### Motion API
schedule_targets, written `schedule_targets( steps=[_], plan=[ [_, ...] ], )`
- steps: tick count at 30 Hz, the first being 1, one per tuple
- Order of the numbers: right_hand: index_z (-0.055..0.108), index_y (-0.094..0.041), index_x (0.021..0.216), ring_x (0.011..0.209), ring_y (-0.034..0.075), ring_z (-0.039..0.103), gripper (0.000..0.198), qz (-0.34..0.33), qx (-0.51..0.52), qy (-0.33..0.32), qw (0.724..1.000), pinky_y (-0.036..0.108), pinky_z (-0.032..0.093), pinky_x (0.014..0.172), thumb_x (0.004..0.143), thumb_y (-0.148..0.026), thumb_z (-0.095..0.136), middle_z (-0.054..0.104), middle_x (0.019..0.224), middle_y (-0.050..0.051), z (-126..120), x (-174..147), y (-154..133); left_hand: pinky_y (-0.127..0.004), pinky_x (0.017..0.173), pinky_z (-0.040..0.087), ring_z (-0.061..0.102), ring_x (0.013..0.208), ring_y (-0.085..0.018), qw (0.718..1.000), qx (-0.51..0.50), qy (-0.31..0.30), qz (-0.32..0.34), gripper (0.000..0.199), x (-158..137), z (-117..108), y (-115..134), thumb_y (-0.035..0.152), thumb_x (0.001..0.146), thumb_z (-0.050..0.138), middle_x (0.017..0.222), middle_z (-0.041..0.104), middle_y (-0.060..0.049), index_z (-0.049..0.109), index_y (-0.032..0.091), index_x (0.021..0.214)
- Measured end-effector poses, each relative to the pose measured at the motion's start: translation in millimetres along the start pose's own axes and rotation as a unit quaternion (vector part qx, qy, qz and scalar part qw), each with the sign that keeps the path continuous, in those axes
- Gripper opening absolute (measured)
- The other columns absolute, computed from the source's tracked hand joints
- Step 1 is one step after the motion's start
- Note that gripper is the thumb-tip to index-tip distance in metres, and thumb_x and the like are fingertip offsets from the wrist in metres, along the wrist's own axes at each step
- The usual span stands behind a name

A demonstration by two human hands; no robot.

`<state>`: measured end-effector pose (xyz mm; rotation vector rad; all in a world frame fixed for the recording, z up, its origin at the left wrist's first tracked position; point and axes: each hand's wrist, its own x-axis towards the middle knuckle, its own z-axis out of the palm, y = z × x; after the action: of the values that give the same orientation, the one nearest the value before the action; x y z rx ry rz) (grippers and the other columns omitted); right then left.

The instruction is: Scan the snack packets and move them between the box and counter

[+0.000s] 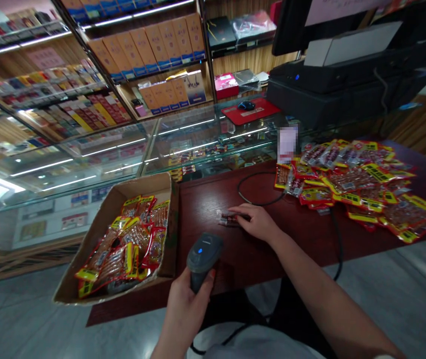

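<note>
My left hand [190, 304] is wrapped round the handle of a dark barcode scanner [205, 252], which has a small blue light on top. The scanner's head is above the dark red table, near the small packet. My right hand [255, 219] has its fingers closed on one end of a small snack packet [227, 218] with clear and dark red wrapping, low over the tabletop. To the left, a cardboard box [173, 219] holds several red and yellow snack packets [138, 234]. A pile of similar packets [355, 174] lies on the table at the right.
A black cable [240, 187] curls on the table [198, 199] behind my right hand. Beyond it run a glass display counter [123, 154], a red mouse pad [265, 113] with a mouse [246, 105], and a black register [332, 94]. Stocked shelves line the back.
</note>
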<state>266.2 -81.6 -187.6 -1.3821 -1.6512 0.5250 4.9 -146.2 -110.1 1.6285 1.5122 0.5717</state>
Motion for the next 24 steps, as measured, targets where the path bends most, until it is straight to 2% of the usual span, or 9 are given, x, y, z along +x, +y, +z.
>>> schedule_targets(
  steps=[8,18,24],
  plan=[
    [0.075,-0.024,0.114,0.102,0.021,0.071,0.036,0.042,0.003,-0.002,0.999,0.035,0.055,0.094,0.085,-0.013,0.056,0.076,0.114,0.006,2,2,3,-0.025,0.051,0.041,0.056,0.050,-0.017,1.000,-0.003,0.001,-0.011,0.029,-6,-3,3,0.045,0.079,0.063,0.051,0.061,0.000,0.067,0.016,0.073],
    [0.073,-0.026,0.116,0.103,0.020,0.072,0.039,0.049,0.018,0.001,0.999,0.035,0.055,0.096,0.084,-0.013,0.055,0.076,0.115,0.004,5,0,9,-0.024,0.049,0.041,0.054,0.047,-0.016,1.000,-0.012,0.000,-0.012,0.026,-7,-6,3,0.041,0.080,0.061,0.050,0.060,-0.001,0.067,0.016,0.074],
    [0.073,-0.024,0.116,0.104,0.021,0.071,0.037,0.036,0.031,-0.002,0.999,0.036,0.055,0.095,0.085,-0.014,0.055,0.076,0.115,0.006,2,1,5,-0.024,0.048,0.040,0.050,0.047,-0.016,0.999,-0.021,0.008,-0.023,0.026,-23,-29,10,0.043,0.073,0.070,0.048,0.058,0.000,0.070,0.018,0.069]
  ],
)
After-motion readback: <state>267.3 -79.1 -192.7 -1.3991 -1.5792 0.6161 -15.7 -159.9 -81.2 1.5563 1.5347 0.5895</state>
